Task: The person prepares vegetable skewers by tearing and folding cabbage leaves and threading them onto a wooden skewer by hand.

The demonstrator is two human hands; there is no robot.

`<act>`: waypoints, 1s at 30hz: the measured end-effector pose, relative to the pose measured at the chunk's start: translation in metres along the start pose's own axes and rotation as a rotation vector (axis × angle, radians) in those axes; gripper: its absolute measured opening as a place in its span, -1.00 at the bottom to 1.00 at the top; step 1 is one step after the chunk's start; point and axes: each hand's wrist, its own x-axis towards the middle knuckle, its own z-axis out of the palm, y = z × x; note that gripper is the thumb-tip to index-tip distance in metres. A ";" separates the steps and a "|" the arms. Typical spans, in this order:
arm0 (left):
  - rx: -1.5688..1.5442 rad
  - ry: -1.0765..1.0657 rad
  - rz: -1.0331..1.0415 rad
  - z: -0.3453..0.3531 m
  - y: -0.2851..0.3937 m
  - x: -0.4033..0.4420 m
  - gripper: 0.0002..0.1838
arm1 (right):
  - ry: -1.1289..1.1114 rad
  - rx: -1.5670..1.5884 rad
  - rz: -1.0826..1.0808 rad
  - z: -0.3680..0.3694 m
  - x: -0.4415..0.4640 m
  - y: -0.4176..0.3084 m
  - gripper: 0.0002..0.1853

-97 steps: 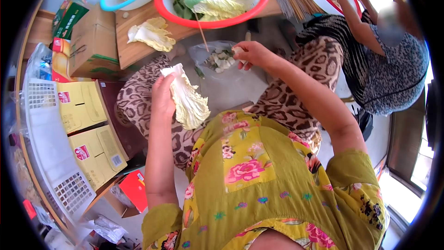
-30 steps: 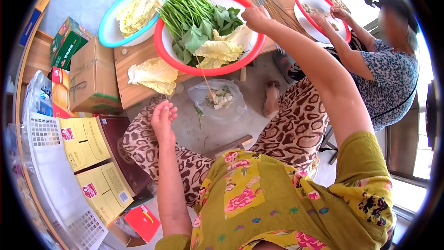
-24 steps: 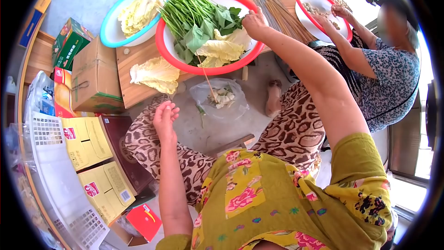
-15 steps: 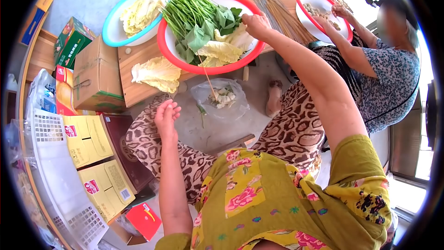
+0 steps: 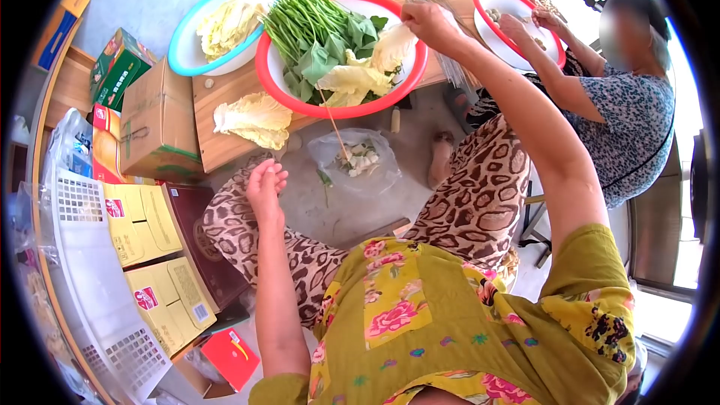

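My right hand (image 5: 433,28) is closed on the edge of a pale napa cabbage leaf (image 5: 394,48) at the right side of the red-rimmed basin (image 5: 358,111). In that basin lie green leafy stems (image 5: 307,26) and more cabbage leaves (image 5: 349,84). Over my knee, my left hand (image 5: 265,187) is loosely curled, with nothing visible in it. Near it, a single cabbage leaf (image 5: 253,120) lies on the table edge. A thin skewer (image 5: 332,121) slants from the basin's rim down to a clear plastic bag (image 5: 358,159) of pale scraps on the floor.
A blue-rimmed basin (image 5: 180,41) with cabbage leaves stands left on the wooden table (image 5: 214,94). Thin skewers (image 5: 454,67) lie right. Another person works at a second red-rimmed basin (image 5: 517,52). Cartons (image 5: 157,124) and a white plastic crate (image 5: 94,270) stand at my left.
My right hand has moved slightly right and up, lifting the cabbage leaf from the others. My left hand has shifted slightly left. The other person's hands have moved over their basin.
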 end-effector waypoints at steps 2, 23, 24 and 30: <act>0.003 0.004 0.051 0.001 0.003 -0.001 -0.77 | 0.058 0.041 -0.009 -0.021 0.000 0.002 -0.87; 0.066 -0.553 0.218 0.089 0.100 -0.070 -0.64 | -0.531 0.997 0.173 -0.069 -0.084 -0.114 -0.89; 0.053 -0.568 0.187 0.087 0.096 -0.071 -0.66 | -0.529 0.982 0.167 -0.066 -0.086 -0.114 -0.89; 0.158 -0.559 0.198 0.092 0.082 -0.084 -0.65 | -0.560 0.996 0.174 -0.050 -0.095 -0.106 -0.87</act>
